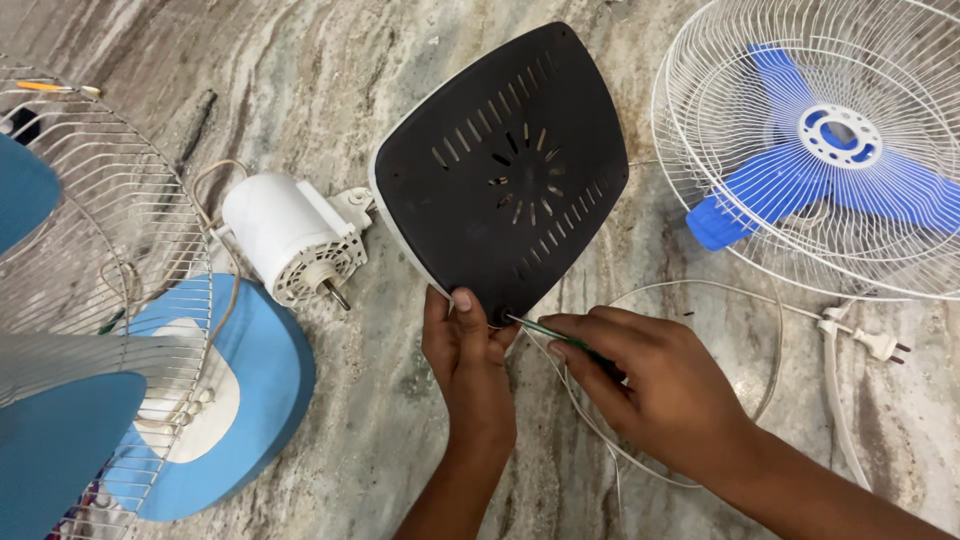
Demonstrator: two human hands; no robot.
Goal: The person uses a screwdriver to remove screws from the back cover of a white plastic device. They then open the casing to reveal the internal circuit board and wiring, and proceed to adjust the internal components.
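Your left hand grips the lower corner of the black vented base plate, tilted up off the marble floor. Your right hand pinches a green screwdriver, its tip at that corner. Beyond lie a white motor and a blue-bladed fan.

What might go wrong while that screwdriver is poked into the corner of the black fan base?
The green screwdriver in the right hand points toward the left hand, whose thumb sits right beside the tip; a slip could jab it. The black base plate is propped on its corner and may twist. The white cord loops under the wrists and could snag.
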